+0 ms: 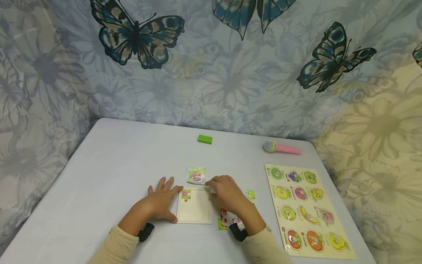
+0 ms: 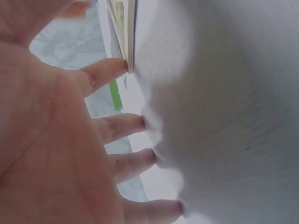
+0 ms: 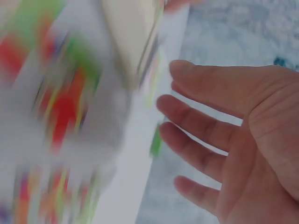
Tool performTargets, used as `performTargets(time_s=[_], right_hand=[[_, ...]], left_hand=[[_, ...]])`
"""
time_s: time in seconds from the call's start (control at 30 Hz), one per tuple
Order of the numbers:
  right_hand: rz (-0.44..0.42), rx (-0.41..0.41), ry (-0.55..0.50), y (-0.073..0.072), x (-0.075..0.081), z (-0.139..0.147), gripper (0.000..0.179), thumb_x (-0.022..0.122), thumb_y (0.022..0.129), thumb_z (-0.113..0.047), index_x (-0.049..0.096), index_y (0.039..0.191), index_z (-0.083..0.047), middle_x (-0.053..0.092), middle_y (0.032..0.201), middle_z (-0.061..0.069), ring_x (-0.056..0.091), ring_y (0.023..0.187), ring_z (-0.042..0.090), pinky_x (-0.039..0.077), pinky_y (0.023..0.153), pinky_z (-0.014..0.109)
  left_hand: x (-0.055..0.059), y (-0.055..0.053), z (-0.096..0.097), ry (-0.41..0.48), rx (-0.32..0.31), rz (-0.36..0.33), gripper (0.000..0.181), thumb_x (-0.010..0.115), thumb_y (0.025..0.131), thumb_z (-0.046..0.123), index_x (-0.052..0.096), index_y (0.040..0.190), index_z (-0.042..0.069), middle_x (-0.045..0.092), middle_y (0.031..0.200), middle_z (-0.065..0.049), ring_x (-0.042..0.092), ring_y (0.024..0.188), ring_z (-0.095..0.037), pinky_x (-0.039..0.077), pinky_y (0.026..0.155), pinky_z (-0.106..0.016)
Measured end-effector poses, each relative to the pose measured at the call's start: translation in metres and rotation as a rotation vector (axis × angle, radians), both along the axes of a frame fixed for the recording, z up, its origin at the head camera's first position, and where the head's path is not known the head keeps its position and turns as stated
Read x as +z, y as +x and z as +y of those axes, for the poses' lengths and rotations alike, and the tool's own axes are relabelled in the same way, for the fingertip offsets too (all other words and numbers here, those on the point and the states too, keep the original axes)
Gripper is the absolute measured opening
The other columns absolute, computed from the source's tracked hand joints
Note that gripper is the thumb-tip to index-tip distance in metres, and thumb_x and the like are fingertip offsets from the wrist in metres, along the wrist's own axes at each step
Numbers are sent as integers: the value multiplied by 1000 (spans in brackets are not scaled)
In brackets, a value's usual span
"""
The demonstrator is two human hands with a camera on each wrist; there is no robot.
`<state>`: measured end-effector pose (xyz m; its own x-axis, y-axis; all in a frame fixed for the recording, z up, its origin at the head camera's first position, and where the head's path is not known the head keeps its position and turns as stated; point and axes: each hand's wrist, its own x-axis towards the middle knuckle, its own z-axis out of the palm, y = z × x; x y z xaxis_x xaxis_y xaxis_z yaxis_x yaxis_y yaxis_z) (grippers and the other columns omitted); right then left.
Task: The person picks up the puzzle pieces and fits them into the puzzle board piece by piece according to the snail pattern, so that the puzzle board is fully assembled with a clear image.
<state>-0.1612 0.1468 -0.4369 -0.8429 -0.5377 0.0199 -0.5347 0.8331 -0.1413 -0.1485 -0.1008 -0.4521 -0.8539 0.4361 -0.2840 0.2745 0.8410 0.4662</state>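
A shallow pale square puzzle tray (image 1: 196, 212) lies on the white table, with one pink-and-green puzzle piece (image 1: 186, 194) in its upper left corner. My left hand (image 1: 159, 201) spreads along the tray's left side. In the left wrist view, one fingertip touches the tray edge (image 2: 130, 46) while the others rest on the cloth. My right hand (image 1: 229, 196) hovers by the upper right corner, its fingers loosely bent with nothing visible between them in the right wrist view. Just beyond the tray lies a small picture card (image 1: 196, 175). Several loose puzzle pieces (image 1: 222, 220) lie partly hidden under my right hand.
A green block (image 1: 205, 139) lies near the table's far side. Toward the far right corner is a pink toy microphone (image 1: 287, 148). A large fruit puzzle board (image 1: 280, 234) occupies the right side. Behind the table rises a wall with butterflies (image 1: 136, 36).
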Motion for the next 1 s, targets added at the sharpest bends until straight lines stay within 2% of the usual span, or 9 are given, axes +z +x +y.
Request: performTargets(time_s=[0.2,0.33,0.63,1.0], right_hand=[[-31,-150,-10,4,-3,46,26,78,81,-13,72,106,-10,70,105,3,62,107,27,39,104,49],[-43,-213,15,6,-5,65,23,79,79,-12,72,101,-12,69,102,2,63,104,26,40,103,49],[-46,-241,-13,9,-10,76,21,78,80,-9,71,99,-10,68,96,0,64,99,25,46,95,48],[4,-193,10,6,-15,79,24,81,76,-9,70,97,-9,67,91,-1,64,89,20,47,94,45]], left_hand=[[0,-1,-1,-9,7,-5,99,93,58,34,45,143,13,20,157,-25,9,144,-51,13,100,-80],[0,0,0,-13,6,-5,100,93,58,34,45,143,14,19,157,-25,8,144,-51,13,100,-80],[2,0,0,-10,-1,1,100,93,57,36,45,143,13,20,157,-26,9,143,-52,14,98,-81],[-1,-1,1,-18,0,0,99,92,59,35,45,143,14,20,157,-25,10,144,-50,14,100,-79]])
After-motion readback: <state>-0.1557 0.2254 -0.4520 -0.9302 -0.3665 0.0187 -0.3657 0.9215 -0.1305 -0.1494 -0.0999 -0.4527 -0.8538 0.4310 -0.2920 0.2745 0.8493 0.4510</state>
